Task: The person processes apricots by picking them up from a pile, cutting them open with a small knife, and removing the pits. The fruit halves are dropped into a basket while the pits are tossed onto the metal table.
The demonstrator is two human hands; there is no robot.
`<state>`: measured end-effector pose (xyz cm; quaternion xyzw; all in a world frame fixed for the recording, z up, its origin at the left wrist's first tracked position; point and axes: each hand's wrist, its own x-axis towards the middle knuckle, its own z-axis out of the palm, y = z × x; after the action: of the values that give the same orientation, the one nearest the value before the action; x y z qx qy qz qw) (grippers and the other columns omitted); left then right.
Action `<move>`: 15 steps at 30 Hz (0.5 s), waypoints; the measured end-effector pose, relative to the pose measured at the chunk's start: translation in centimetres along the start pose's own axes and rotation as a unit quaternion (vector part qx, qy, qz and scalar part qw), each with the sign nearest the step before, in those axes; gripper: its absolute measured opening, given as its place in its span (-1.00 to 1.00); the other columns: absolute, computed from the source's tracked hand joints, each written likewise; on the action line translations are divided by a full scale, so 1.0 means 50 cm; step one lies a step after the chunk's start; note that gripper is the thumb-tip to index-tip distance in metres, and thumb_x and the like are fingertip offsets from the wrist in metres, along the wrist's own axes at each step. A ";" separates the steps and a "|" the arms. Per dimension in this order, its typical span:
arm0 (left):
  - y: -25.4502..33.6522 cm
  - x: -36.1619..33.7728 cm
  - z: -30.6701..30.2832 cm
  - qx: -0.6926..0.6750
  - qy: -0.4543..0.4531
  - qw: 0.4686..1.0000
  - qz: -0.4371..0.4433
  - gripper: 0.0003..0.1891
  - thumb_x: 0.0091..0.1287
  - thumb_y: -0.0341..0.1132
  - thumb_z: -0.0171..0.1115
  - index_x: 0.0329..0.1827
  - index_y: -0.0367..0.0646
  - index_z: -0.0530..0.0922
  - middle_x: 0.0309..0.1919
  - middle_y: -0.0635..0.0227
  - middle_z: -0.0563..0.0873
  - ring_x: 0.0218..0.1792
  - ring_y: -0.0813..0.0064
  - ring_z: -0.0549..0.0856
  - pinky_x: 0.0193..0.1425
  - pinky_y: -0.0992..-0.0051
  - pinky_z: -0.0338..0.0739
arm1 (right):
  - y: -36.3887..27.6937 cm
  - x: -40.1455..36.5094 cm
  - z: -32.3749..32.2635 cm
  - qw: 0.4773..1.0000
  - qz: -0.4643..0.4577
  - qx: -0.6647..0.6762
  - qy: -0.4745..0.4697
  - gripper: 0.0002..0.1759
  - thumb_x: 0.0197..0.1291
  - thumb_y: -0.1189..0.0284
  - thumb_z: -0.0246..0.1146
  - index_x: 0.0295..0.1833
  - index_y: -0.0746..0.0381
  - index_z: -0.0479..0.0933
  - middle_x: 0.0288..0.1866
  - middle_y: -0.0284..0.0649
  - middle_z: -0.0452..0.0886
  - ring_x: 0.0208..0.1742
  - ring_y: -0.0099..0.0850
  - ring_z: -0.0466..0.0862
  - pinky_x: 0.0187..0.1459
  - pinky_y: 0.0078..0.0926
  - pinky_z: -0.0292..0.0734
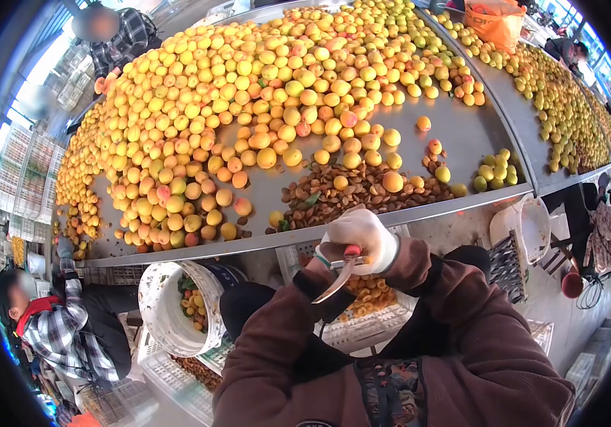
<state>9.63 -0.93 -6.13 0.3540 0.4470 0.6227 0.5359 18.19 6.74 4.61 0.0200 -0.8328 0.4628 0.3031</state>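
My two white-gloved hands are pressed together over the near edge of the metal table (455, 211). My right hand (375, 240) is closed on a knife (341, 279) with a red handle, its curved blade pointing down and left. Partly covered by the right, my left hand (329, 250) is curled; whatever it may hold is hidden. Just beyond them lies a heap of brown apricot pits (362, 191) on the tabletop, with loose apricots (393, 181) on and around it. Below the hands, a white crate (351, 341) holds opened orange apricot pieces (371, 293).
A large pile of apricots (248, 92) covers much of the table. Greenish apricots (495, 171) sit in a small group at right. A white bucket (150, 302) with fruit stands at left, another bucket (533, 226) at right. Co-workers (70, 327) (124, 39) are at the table's left and far side.
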 end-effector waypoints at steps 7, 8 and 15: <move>0.104 0.009 0.038 -0.165 0.075 0.979 -0.097 -0.67 0.53 -0.14 0.00 0.14 -0.18 0.49 -0.22 0.33 0.65 -0.15 0.50 0.68 -0.13 0.52 0.60 | 0.002 0.007 -0.006 0.873 0.205 0.328 0.296 -0.67 0.33 0.25 0.19 -0.46 0.19 0.42 -0.61 -0.32 0.43 -0.67 -0.45 0.38 -0.60 -0.49 0.22; 0.197 0.001 0.058 -0.238 0.018 0.957 -0.163 -0.66 0.55 -0.11 -0.04 0.11 -0.18 0.48 -0.31 0.35 0.63 -0.25 0.50 0.68 -0.23 0.52 0.59 | -0.017 0.019 -0.029 0.867 0.230 0.319 0.305 -0.68 0.33 0.27 0.19 -0.46 0.17 0.39 -0.60 -0.36 0.41 -0.65 -0.50 0.34 -0.60 -0.55 0.16; 0.146 0.030 -0.009 -0.314 0.156 0.935 -0.057 -0.64 0.55 -0.03 -0.02 -0.07 -0.15 0.57 -0.32 0.42 0.66 -0.32 0.53 0.68 -0.29 0.52 0.60 | 0.003 -0.014 -0.018 0.959 0.182 -0.180 0.118 -0.60 0.05 0.41 0.36 0.06 0.18 0.59 -0.29 -0.03 0.67 -0.24 -0.02 0.70 -0.20 -0.21 0.62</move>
<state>6.39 0.28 0.49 0.0395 0.3264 0.7470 0.5778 19.16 7.34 4.48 -0.2418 -0.8503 0.3515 0.3081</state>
